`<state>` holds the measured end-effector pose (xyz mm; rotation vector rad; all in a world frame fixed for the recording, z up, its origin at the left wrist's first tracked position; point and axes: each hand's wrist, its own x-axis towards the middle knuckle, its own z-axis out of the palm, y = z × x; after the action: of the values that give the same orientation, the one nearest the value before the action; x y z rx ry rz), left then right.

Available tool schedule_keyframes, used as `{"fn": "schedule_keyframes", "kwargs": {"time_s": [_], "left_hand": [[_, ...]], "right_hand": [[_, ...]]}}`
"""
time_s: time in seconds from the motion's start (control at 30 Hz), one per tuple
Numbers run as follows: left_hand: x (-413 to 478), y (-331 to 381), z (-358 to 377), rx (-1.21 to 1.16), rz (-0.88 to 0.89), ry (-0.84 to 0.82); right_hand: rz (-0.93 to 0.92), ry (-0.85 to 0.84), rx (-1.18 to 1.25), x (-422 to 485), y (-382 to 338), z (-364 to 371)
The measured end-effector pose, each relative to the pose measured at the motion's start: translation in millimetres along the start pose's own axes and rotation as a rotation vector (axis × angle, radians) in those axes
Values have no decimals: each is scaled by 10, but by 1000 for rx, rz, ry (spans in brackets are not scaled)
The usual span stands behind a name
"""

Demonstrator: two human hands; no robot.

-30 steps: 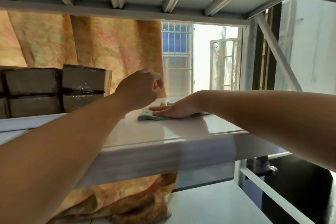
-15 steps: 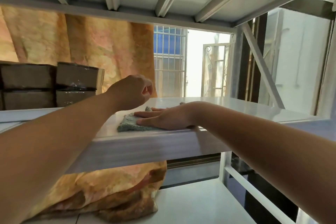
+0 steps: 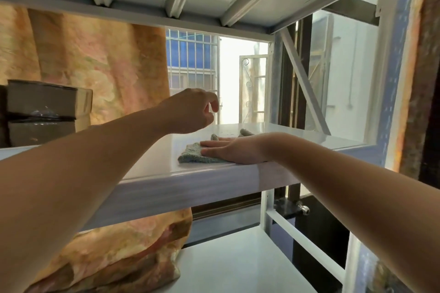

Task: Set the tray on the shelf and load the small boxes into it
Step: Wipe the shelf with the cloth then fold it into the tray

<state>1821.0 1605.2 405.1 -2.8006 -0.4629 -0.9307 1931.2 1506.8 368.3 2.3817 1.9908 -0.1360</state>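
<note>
At the far left, at about nine o'clock from the hands, the small boxes [image 3: 45,112] are sitting stacked on the shelf [image 3: 166,188], dark and wrapped in shiny film, partly running out of view past the left edge. Behind them a patterned orange curtain [image 3: 95,66] is hanging down and bunching on the lower shelf.

Moving right, the left hand [image 3: 190,112] is hovering above the shelf surface, fingers loosely curled inward toward the thumb, gripping nothing that I can make out. Just at its four o'clock, the right hand [image 3: 232,151] is lying palm down, fingers stretched out flat and together, pressing a blue-green cloth [image 3: 194,157] onto the white surface near the front edge; a fold of the cloth is poking up beyond the fingers.

No tray is showing anywhere, so I cannot tell where it is waiting. The shelf seems to be getting a wipe first, with the tray step not yet begun.

What the loading is going to turn on: the boxes are lying to the left of both hands, their long sides running roughly along the shelf's length, and the left hand is the nearer one, free already. The right hand is busy with the cloth and farther off, well apart from the stack.
</note>
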Motion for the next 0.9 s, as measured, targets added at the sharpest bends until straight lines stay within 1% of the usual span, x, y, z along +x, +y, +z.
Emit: {"fn": "schedule_keyframes", "kwargs": {"time_s": [0.07,0.2,0.4,0.6,0.73,0.9], "left_hand": [[88,114,88,0,28,-13],[212,253,231,-24,50,-28],[326,301,342,2,72,-37],[351,209,349,9,40,-49],[382,170,353,31,39,-9],[391,141,446,-41,-16,54]], "right_hand": [[53,1,32,-74,199,11],[196,-4,178,-255,596,1],[399,40,231,-424,1170,-16],[594,92,243,-469,1457,-135],[599,75,189,-391,1455,-157],[562,56,202,-199,1425,-168]]}}
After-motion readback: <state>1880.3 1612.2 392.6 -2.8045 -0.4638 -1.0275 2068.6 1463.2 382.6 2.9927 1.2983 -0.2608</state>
